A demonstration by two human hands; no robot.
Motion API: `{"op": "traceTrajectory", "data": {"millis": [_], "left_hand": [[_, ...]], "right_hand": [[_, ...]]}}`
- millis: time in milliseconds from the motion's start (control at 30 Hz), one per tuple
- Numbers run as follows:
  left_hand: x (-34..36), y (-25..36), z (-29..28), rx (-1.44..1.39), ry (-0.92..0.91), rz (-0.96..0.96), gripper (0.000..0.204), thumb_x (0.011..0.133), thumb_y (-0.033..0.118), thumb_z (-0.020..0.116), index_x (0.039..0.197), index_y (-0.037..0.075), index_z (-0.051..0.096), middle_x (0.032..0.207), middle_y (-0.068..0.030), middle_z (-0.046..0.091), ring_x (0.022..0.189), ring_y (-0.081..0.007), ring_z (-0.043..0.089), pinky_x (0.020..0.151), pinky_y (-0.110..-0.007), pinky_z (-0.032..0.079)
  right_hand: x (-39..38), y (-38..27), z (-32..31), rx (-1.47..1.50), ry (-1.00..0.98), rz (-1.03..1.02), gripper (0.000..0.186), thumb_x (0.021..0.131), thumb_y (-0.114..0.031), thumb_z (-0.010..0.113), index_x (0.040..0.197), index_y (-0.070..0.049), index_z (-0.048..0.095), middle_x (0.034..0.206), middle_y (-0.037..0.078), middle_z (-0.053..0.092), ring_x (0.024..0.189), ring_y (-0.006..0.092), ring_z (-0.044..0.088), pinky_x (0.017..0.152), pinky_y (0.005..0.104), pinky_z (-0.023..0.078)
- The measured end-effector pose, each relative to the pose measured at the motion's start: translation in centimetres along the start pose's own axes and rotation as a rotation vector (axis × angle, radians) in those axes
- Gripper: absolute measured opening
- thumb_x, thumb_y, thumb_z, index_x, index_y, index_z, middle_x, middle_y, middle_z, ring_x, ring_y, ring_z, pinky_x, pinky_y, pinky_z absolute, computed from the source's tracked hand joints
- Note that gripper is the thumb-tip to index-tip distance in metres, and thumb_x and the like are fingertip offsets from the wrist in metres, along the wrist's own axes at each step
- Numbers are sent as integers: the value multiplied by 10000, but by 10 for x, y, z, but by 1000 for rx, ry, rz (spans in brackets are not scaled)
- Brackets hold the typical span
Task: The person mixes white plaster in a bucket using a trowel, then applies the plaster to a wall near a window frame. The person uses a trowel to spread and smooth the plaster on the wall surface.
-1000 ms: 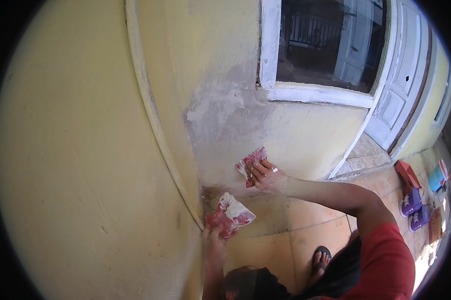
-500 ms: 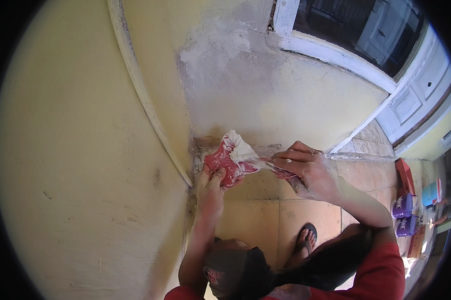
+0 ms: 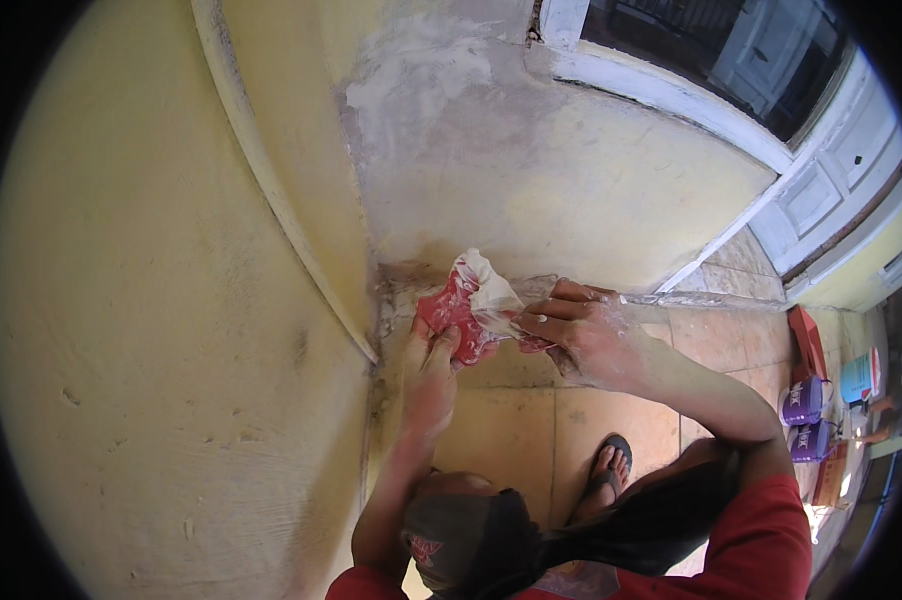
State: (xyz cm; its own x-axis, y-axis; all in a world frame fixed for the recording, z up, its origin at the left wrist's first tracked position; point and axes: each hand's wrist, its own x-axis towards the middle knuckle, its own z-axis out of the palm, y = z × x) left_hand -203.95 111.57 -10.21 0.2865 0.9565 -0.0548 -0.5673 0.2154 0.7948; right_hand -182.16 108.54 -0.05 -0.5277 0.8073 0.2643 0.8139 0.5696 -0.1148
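My left hand [image 3: 435,362] is closed on the lower left edge of a red putty spreader [image 3: 444,308], its thumb on the near face. A lump of white putty [image 3: 488,287] sits on the spreader's upper part, and white smears cover the rest. My right hand [image 3: 593,338], dusted with white, is closed on a second putty-smeared red spreader [image 3: 537,345]. Its pale, coated edge touches the putty on the first one. The right fingers hide most of this second spreader. Both hands are held before the wall corner, above the tiled floor.
A plastered wall [image 3: 171,330] with a raised strip [image 3: 261,170] stands close on the left. Ahead, a patched wall [image 3: 531,180] runs below a white window frame [image 3: 671,100]. Purple buckets [image 3: 803,402], a light-blue bucket [image 3: 857,378] and a red object [image 3: 807,345] stand at right.
My right hand and its spreader have moved left, closer to my left hand, across the putty. The red spreader in my left hand is slightly higher in view. The whole view has shifted a little.
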Motion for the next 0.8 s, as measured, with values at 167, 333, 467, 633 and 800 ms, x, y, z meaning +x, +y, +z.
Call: {"op": "traceTrajectory", "data": {"millis": [167,333,467,633,800], "left_hand": [[6,-12,-6,8,64,-58,388,1064,61,496,1447,12,471,1333,-128,631,1159,-252,680,929,-463,634],[6,-14,-2,-74,143,-77,396,1043,21,470,1438,8,467,1313,-161,634,1116,-308,702,908,-500,640],[3,-12,-3,-90,169,-85,378,1050,34,482,1425,-12,455,1306,-171,617,1122,-325,693,893,-520,652],[3,-14,0,-113,171,-83,399,1032,17,492,1427,-24,453,1299,-174,616,1122,-334,689,895,-536,652],[2,-15,-4,-101,171,-77,399,1024,8,493,1422,-12,468,1303,-167,623,1119,-331,692,898,-539,649]], "right_hand": [[-1,28,-6,304,-268,226,256,863,-103,752,1118,-82,755,1007,41,752,906,216,676,766,371,565],[-32,85,-10,1423,-120,724,186,931,-88,721,1103,-17,726,992,55,748,846,178,725,748,342,574],[-21,90,-30,1830,213,749,198,939,-68,715,1128,-9,706,994,64,746,865,193,742,737,344,601],[18,89,-47,1432,591,524,200,1006,-132,684,1178,-31,700,1053,53,747,875,167,731,734,351,610],[63,73,-73,-157,686,129,515,808,2,696,1321,6,655,1305,156,659,1018,308,644,762,394,578]]}}
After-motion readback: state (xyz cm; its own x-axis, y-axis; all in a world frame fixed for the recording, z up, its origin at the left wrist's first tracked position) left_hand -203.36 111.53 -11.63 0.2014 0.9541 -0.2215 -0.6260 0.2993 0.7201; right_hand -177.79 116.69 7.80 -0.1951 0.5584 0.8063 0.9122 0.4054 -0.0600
